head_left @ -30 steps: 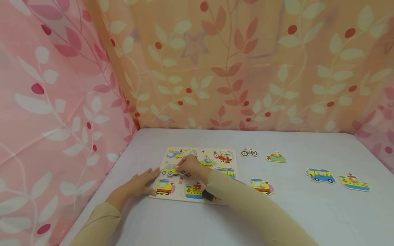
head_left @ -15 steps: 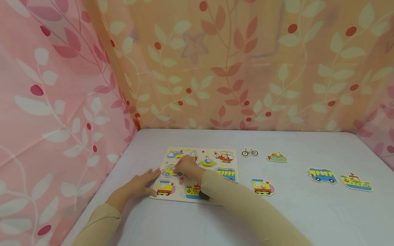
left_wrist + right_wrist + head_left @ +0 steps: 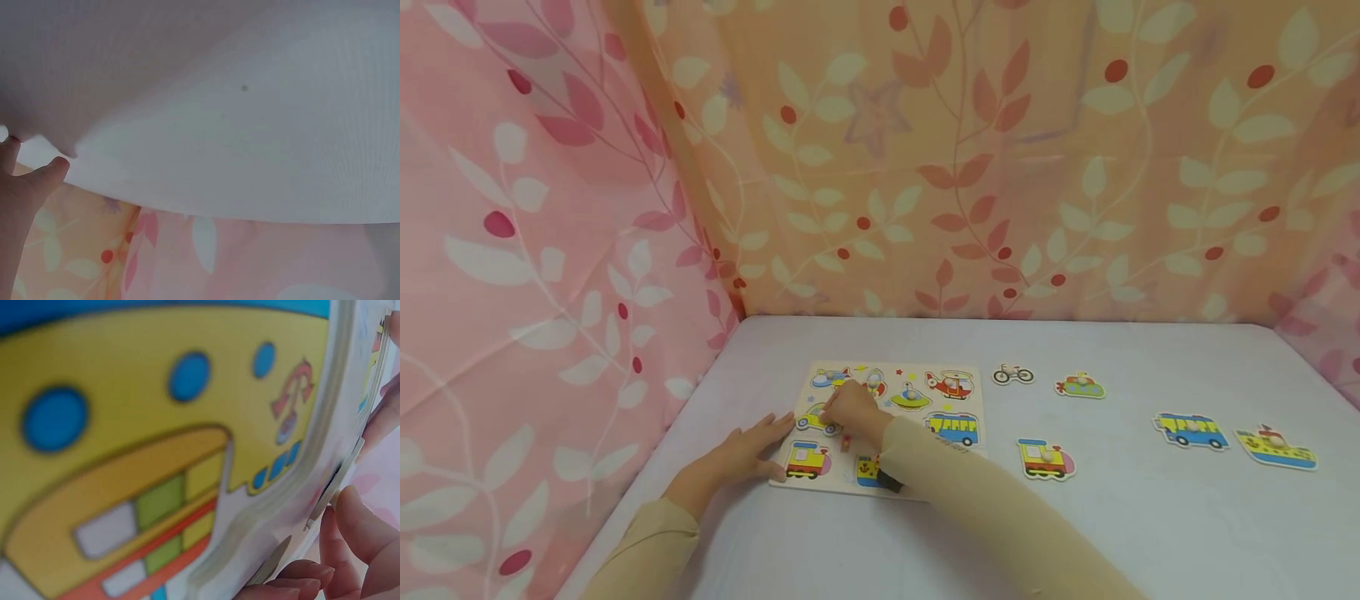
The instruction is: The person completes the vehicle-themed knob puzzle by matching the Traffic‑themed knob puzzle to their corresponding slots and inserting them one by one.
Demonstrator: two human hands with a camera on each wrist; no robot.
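The wooden puzzle board (image 3: 842,479) lies flat at the left of the table, printed with vehicles. My right hand (image 3: 857,410) pinches the yellow car piece (image 3: 812,418), which sits over the board's left middle spot, partly covered by the fingers. Close up in the right wrist view, the thumb and fingers of the right hand (image 3: 369,550) are bent at a thin piece edge, with the yellow ship picture (image 3: 256,406) filling the foreground. My left hand (image 3: 745,448) rests with extended fingers along the board's left edge; only part of the left hand (image 3: 25,194) shows in the left wrist view.
Loose knobbed pieces lie right of the board: a bicycle (image 3: 1012,374), a green submarine (image 3: 1081,385), a train (image 3: 1046,459), a blue bus (image 3: 1191,430) and a ship (image 3: 1276,447). A floral curtain (image 3: 970,167) stands behind the white table (image 3: 1120,525).
My right hand has shifted slightly left over the board, uncovering more of the rocket. The left hand stays at the board's edge. The head view has shifted a little.
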